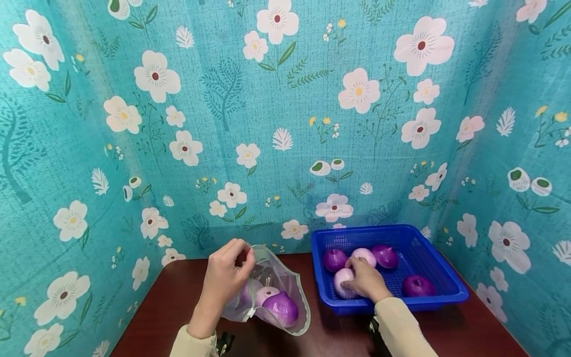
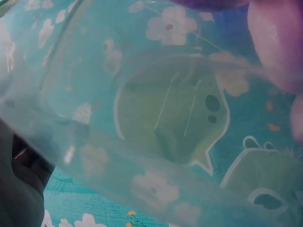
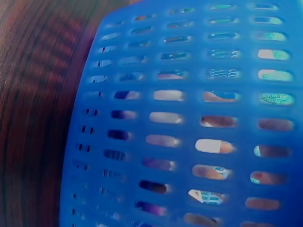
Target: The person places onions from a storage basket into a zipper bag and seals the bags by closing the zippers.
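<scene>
My left hand (image 1: 226, 272) pinches the upper edge of a translucent zip bag (image 1: 302, 290) whose mouth gapes toward me. Inside the bag lie a purple onion (image 1: 282, 308) and paler onions (image 1: 266, 293). Over in the blue basket (image 1: 327, 302), my right hand (image 1: 370, 281) grips a pale onion (image 1: 343, 283) at the near left corner, thumb and fingers around its right side. In the left wrist view the bag's sheet (image 2: 170, 113), printed with pale green shapes, fills most of the picture. Slotted basket wall hides most of the right hand in the right wrist view.
Also in the basket are another pale onion (image 1: 363, 255) and purple onions (image 1: 334, 260), including one at the right (image 1: 418, 286). A dark red wooden table (image 1: 178, 282) bears bag and basket. Flowered teal cloth (image 1: 285, 163) hangs behind and on both sides.
</scene>
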{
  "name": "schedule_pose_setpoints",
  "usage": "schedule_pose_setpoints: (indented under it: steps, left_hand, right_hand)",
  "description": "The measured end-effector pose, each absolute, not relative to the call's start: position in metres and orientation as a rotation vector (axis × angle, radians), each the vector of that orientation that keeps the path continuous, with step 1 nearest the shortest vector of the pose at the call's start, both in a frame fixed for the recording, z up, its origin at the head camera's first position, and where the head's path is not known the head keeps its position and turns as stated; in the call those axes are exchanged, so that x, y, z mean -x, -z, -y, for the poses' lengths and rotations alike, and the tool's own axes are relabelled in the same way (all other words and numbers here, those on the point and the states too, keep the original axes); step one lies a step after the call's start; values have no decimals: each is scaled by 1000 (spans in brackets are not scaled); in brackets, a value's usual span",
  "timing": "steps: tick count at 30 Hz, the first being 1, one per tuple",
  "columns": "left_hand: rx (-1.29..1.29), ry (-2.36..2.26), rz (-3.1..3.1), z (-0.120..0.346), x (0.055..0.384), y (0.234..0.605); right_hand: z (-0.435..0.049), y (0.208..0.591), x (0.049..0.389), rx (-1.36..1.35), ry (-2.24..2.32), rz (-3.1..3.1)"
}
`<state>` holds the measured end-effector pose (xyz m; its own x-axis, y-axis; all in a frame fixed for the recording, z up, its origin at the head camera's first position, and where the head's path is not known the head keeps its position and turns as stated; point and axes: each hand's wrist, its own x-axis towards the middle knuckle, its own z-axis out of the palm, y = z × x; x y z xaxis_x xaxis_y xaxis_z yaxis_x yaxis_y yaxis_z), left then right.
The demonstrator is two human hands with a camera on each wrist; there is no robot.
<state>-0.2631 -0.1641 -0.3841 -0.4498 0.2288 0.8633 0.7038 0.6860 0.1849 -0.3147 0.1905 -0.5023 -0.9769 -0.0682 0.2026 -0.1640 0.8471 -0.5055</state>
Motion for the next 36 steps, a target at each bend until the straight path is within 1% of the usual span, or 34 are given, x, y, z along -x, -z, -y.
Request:
schedule_pose_setpoints:
  steps: [9, 18, 29, 36]
  left_hand:
    - [710, 675, 2005, 165, 263, 385]
    - [710, 678, 2008, 166, 263, 386]
    - [709, 683, 2012, 165, 262, 387]
    - [715, 680, 2008, 164, 263, 387]
  right_hand:
    - [-192, 505, 317, -136, -795, 2863]
    - [-193, 502, 313, -138, -872, 2706]
    - [-180, 458, 294, -315, -1169, 2446]
    - [-163, 423, 266, -429, -1287, 2304]
